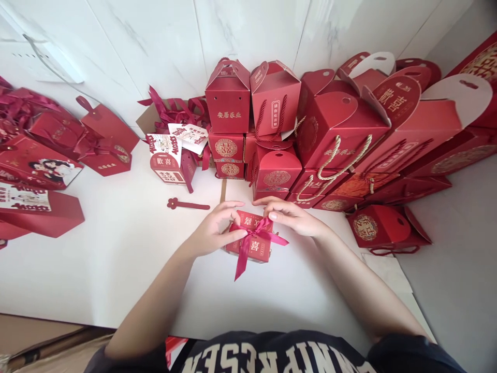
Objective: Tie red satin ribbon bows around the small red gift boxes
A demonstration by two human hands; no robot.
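A small red gift box (pixel 261 252) with gold lettering sits on the white table in front of me. Tied around its top is a magenta ribbon (pixel 243 256) in a bow, its two tails hanging over the box. My left hand (pixel 217 229) pinches the bow's left loop between thumb and fingers. On the other side, the thumb and fingers of my right hand (pixel 292 216) close on the right loop. Just left of the box lies a dark red strip with a flower-shaped end (pixel 188 204). A thin tan strip (pixel 223 190) is behind my left hand.
Stacked red gift boxes (pixel 275 171) and larger boxes with rope handles (pixel 337 129) line the wall. A carton of magenta ribbons (pixel 165 116) stands behind a tagged box (pixel 166 168). Decorated red boxes (pixel 50 160) crowd the left. One box (pixel 382 228) lies at the right edge.
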